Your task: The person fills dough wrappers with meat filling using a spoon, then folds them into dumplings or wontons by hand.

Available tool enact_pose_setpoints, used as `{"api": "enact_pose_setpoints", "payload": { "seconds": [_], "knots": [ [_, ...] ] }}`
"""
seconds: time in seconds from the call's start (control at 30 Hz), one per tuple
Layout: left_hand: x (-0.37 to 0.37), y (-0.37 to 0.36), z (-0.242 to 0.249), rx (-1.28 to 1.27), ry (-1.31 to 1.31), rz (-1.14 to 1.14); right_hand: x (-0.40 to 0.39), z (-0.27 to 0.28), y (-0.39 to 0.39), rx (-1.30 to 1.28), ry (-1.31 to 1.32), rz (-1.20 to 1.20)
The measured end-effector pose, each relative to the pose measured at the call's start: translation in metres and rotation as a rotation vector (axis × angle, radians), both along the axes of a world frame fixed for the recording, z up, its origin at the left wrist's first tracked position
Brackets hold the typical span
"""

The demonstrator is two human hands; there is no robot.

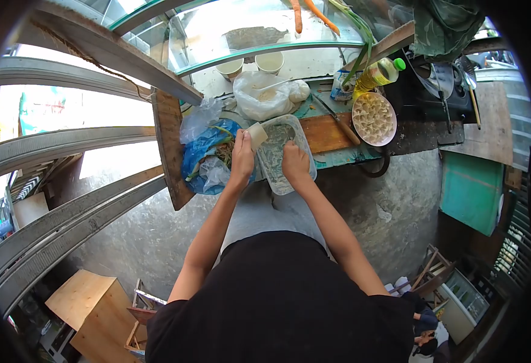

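My left hand [242, 158] is closed on a pale, square dumpling wrapper [257, 134], held at the left rim of a clear plastic tub [302, 158]. Smears of something pale coat the tub's inside. Over the tub, my right hand [295, 161] is curled into a fist; what its fingers hold, if anything, is hidden. To the left, beneath my left hand, lies a blue plastic bag [194, 158] with vegetable scraps. A white plastic bag [257, 104] with pale contents sits just behind the tub. Folded dumplings fill a round plate [389, 137] at the right.
A knife [342, 126] lies across a wooden board [322, 134]. Behind the plate is a yellow bottle [379, 74] with a green cap. Two cups [270, 62] stand under a glass case holding carrots [297, 17]. A stove [453, 100] is farther right. Another person [426, 330] is at lower right.
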State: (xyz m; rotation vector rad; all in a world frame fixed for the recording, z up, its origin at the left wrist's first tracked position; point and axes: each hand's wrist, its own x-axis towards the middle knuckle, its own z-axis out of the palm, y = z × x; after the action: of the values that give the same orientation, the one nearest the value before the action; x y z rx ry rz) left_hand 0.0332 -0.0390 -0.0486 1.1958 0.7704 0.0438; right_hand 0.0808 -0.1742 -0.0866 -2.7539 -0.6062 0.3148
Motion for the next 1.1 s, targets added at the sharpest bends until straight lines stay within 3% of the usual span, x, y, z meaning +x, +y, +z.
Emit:
{"api": "enact_pose_setpoints", "payload": {
  "seconds": [0.23,0.3,0.43,0.5,0.53,0.7,1.03,1.1],
  "knots": [
    [-0.004,0.001,-0.017,-0.108,-0.024,0.03,0.012,-0.001,-0.008,-0.002,-0.063,0.197],
    [-0.005,0.001,-0.022,-0.13,-0.031,0.037,0.003,-0.001,-0.01,0.043,-0.017,0.415],
    [-0.005,-0.003,-0.024,-0.11,-0.06,0.129,-0.014,0.013,-0.008,0.087,0.021,0.432],
    [-0.011,-0.003,-0.019,0.034,0.0,0.125,-0.009,0.034,-0.013,-0.01,-0.001,0.186],
    [-0.013,-0.005,-0.009,0.036,0.001,0.124,-0.008,0.034,-0.014,-0.008,0.001,0.185],
    [-0.021,-0.025,0.016,-0.215,0.102,0.225,-0.006,0.012,-0.01,-0.156,-0.017,-0.023],
    [-0.007,-0.04,0.009,-0.38,-0.071,0.293,-0.017,-0.008,-0.018,-0.095,-0.044,0.179],
    [-0.004,-0.039,0.004,-0.312,-0.077,0.25,-0.021,0.0,-0.017,0.067,0.034,0.275]
  ]
}}
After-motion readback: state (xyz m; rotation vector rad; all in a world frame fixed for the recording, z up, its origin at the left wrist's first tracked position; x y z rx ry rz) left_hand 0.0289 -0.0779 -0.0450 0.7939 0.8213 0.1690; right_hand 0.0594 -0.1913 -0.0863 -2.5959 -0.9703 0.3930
